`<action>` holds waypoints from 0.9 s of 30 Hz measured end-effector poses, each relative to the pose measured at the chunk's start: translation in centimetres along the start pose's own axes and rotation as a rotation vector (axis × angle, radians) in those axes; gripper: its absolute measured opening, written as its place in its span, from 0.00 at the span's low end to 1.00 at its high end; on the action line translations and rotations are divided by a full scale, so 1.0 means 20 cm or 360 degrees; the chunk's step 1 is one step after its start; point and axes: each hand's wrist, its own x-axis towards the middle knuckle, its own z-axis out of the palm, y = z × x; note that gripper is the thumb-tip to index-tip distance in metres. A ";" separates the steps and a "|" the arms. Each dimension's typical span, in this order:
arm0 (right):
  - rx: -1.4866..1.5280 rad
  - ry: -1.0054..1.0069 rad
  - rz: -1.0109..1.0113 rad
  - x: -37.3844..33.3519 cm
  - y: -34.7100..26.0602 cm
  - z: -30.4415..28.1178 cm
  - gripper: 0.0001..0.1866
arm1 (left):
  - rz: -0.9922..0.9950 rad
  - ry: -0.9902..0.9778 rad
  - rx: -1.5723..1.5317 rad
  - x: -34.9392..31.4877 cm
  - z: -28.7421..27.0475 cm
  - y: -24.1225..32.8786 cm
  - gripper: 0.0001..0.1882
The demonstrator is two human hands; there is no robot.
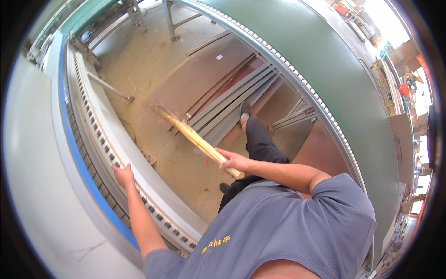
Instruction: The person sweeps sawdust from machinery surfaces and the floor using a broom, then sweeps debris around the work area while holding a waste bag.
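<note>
My right hand (236, 162) is closed around the lower end of a straw-coloured broom (200, 142), a bundle of thin stalks. Its dark, frayed tip points away to the upper left, over the floor. On my left, my left hand (123, 176) rests on the long conveyor rail (103, 139), which carries a row of small dark rollers. The thumb and a finger are apart there; the other fingers are partly hidden. I make out nothing held in it.
A blue strip (82, 160) runs along the pale machine bed on my left. Brown sheets (204, 74) and grey metal bars (232, 100) lie on the dusty floor ahead. A green belt table (320, 60) with a roller edge curves round the right. My feet stand between the machines.
</note>
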 end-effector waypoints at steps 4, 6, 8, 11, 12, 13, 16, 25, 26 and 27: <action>0.0031 0.0118 0.0080 -0.14 0.03 0.05 0.43 | -0.0067 -0.0102 0.0018 -0.02 -0.03 0.05 0.41; -0.0132 0.0270 0.0004 -0.19 0.05 0.08 0.42 | -0.0011 -0.0053 -0.0014 -0.01 0.00 0.00 0.41; -0.0139 0.0308 -0.0056 -0.26 0.05 0.09 0.43 | -0.0041 -0.0073 -0.0033 -0.03 -0.03 0.05 0.39; -0.0064 0.0417 -0.0077 -0.31 0.09 0.03 0.43 | -0.0095 -0.0144 0.0035 -0.03 -0.08 0.09 0.35; -0.0027 0.0452 -0.0110 -0.33 0.10 -0.01 0.43 | -0.0112 -0.0185 0.0038 -0.04 -0.09 0.11 0.34; -0.0039 0.0503 -0.0105 -0.34 0.09 -0.01 0.43 | -0.0116 -0.0184 0.0052 -0.04 -0.09 0.10 0.34; -0.0097 0.0605 -0.0062 -0.38 0.05 -0.04 0.42 | -0.0157 -0.0202 0.0078 -0.04 -0.09 0.09 0.34; -0.0045 0.0614 0.0013 -0.24 -0.07 -0.18 0.42 | -0.0162 -0.0182 0.0052 -0.03 -0.09 0.10 0.36; -0.0077 0.0598 -0.0013 -0.23 -0.13 -0.18 0.43 | -0.0127 -0.0165 -0.0013 -0.03 -0.10 0.11 0.37; -0.0082 0.0562 0.0014 -0.16 -0.16 -0.19 0.43 | -0.0123 -0.0150 -0.0029 -0.03 -0.10 0.09 0.37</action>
